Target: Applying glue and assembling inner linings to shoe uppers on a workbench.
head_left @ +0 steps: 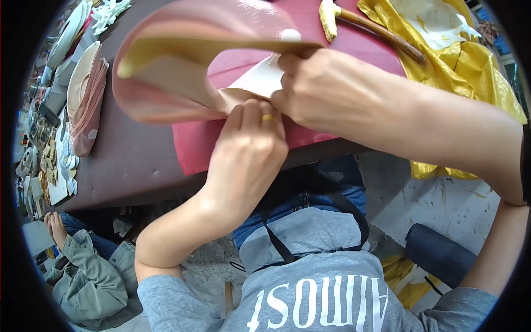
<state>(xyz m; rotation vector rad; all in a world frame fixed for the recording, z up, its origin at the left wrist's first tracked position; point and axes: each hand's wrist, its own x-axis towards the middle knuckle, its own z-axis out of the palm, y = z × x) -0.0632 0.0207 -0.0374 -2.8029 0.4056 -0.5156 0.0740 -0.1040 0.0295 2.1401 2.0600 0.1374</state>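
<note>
Both of my hands are on a curved pink leather piece [149,105] with a pale tan underside, held bent over above the table and smeared by motion at its left end. My left hand [249,138], wearing a yellow ring, pinches its near edge with curled fingers. Close beside it, my right hand [323,83] is closed on the right end of the same piece, coming in from the right. The fingertips are partly hidden by the hands and the folded material. Beneath the piece, a red sheet [193,149] lies along the table's near edge.
A hammer [381,33] with a wooden handle lies at the far right, by a crumpled yellow sheet [464,72]. On the brown table [133,166], similar pink pieces [86,105] are stacked at left. A person's green sleeve [91,276] shows at lower left.
</note>
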